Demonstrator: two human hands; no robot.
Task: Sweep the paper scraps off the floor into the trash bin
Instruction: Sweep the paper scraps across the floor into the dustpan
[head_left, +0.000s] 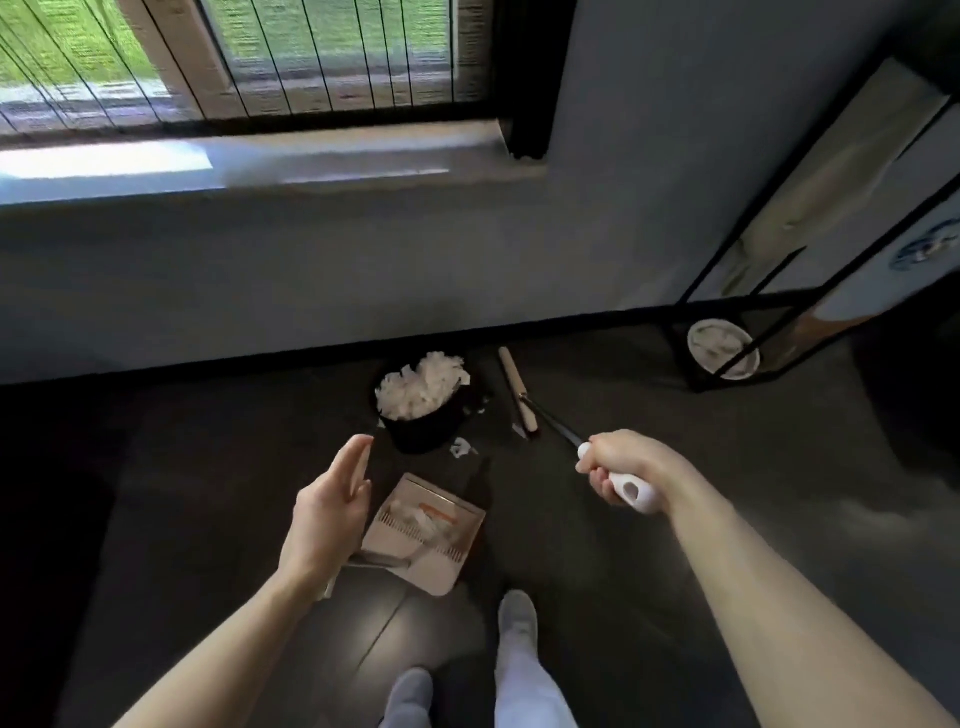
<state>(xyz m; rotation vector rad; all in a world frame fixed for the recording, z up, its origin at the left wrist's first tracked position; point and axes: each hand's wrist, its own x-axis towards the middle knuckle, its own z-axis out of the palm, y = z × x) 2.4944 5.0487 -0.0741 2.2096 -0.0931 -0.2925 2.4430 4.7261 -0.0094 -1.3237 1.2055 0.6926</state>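
The right hand (621, 470) is closed around the white grip of the broom handle (553, 418), whose dark shaft runs down toward the broom head (519, 397) lying on the floor (675, 519) just beside the trash bin (423, 415). The left hand (332, 512) is held open, fingers extended, gripping nothing, above the dustpan (441, 535). White scraps are seen in the dustpan, the bin is heaped with paper, and a few paper scraps (462, 448) are left on the floor between bin and pan. The step in hand is judged to be the emptying of the pan. It is best taken by its handle, kept level while lifted, and tipped slowly and low over the bin, since the heap may shed paper. The leftover scraps should then be swept in.
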